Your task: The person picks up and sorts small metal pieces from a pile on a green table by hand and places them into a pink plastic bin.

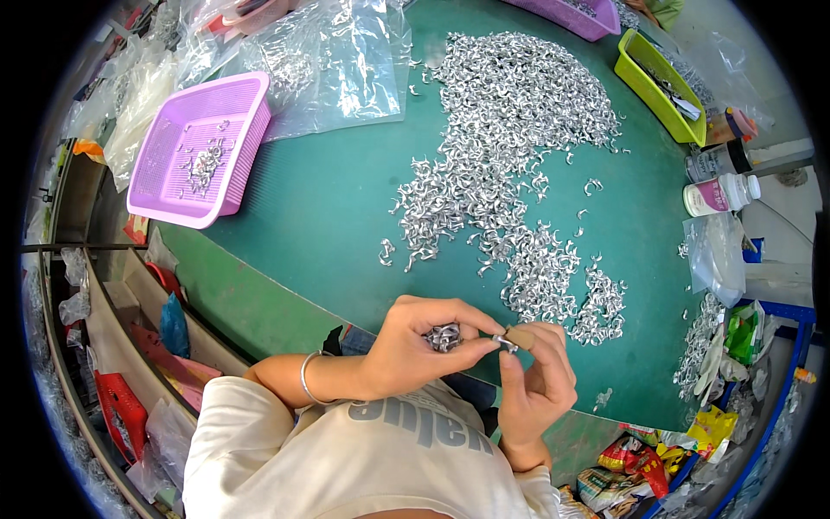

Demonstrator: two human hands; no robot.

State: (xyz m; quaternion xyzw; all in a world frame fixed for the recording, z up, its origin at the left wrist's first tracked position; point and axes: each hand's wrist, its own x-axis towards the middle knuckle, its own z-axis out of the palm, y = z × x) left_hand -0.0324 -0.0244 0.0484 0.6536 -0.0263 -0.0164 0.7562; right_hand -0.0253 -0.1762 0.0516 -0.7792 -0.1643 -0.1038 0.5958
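Note:
My left hand [402, 350] is closed around a small bunch of curved silvery metal pieces [443, 337]. Its thumb and index fingertip pinch a single metal piece [505, 343], held just above the near edge of the green table [333, 216]. My right hand [540, 385] meets it there, thumb and fingers closed on the other end of the same piece. Something tan [520, 337] shows at the right fingertips; whether it is a finger wrap or a separate thing I cannot tell. Beyond both hands spreads a large heap of similar metal pieces [519, 95].
A purple basket [177, 203] with some pieces stands at left, beside a clear plastic bag [346, 95]. Along the right edge are a lime-green basket [648, 82], a white bottle [718, 195] and a smaller heap [699, 350]. Colourful packets [635, 467] lie at lower right.

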